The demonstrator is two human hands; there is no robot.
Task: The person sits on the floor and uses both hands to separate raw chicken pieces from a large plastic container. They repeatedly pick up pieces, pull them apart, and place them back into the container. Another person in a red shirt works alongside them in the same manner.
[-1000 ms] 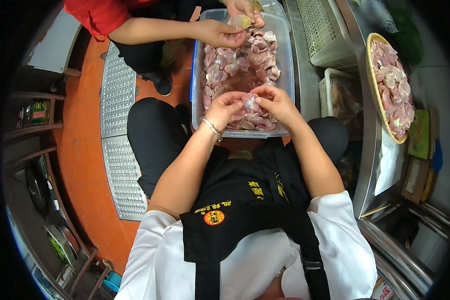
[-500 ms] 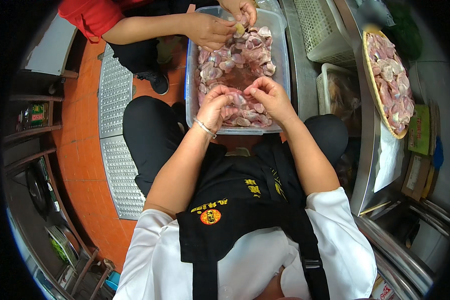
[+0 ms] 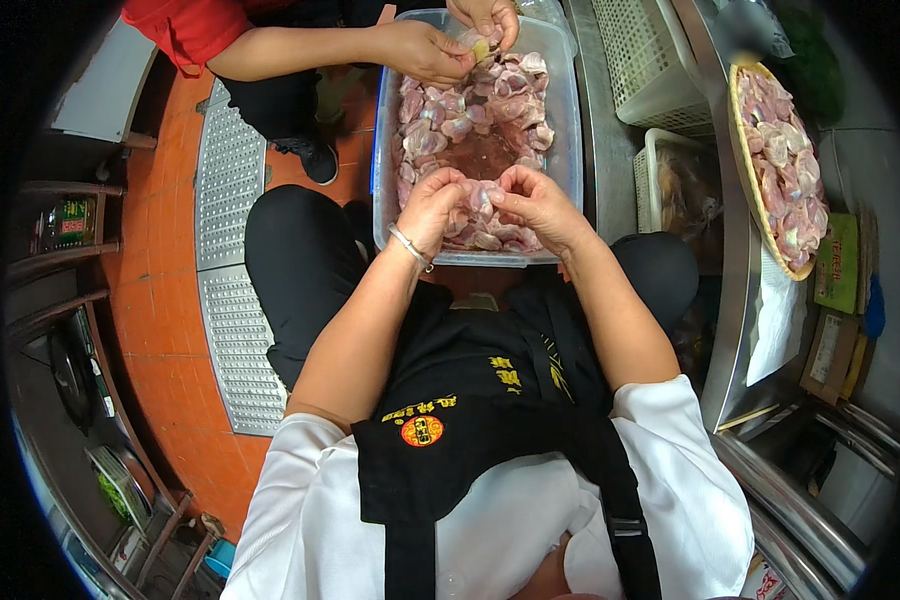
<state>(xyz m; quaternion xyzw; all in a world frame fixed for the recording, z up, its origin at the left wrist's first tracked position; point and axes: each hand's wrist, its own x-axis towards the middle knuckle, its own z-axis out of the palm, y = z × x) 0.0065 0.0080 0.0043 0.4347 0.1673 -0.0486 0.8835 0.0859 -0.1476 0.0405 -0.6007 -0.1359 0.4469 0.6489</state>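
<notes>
Over the near end of a clear plastic tub [image 3: 572,130], my left hand [image 3: 430,210] and my right hand [image 3: 545,208] are close together, fingers closed on one pinkish gizzard [image 3: 483,197]. Each hand pinches a side of it between thumb and fingers. Below and around them lies a heap of raw gizzards [image 3: 425,142], with reddish liquid [image 3: 480,155] pooled in the middle. At the tub's far end, a co-worker's hands [image 3: 425,53] hold another gizzard with a yellow piece [image 3: 481,49] on it.
To the right, a round woven tray [image 3: 738,150] heaped with gizzards rests on a steel counter. White plastic baskets [image 3: 650,60] stand between it and the tub. Perforated metal plates [image 3: 232,330] cover part of the orange tiled floor [image 3: 160,300]; shelves [image 3: 65,265] line the left side.
My hands have drawn slightly closer together, the right thumb now on the gizzard. The co-worker's hands have shifted a little at the yellow piece.
</notes>
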